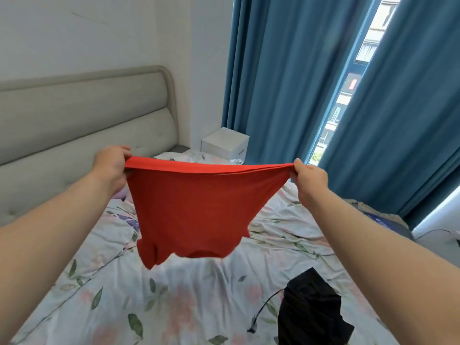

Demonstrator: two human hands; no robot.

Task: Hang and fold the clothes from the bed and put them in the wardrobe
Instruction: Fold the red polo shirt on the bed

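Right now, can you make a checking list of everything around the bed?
Surface: bed covered by a rumpled flowery sheet.
Job's things: red shirt held up in the air, upside down, collar at the bottom; black garment lying on the bed.
Clutter: white box beside the bed.
Hands: left hand and right hand each grip one end of the shirt's hem.
Cables: black cord on the sheet by the black garment.
Surroundings: padded headboard, blue curtains, window.
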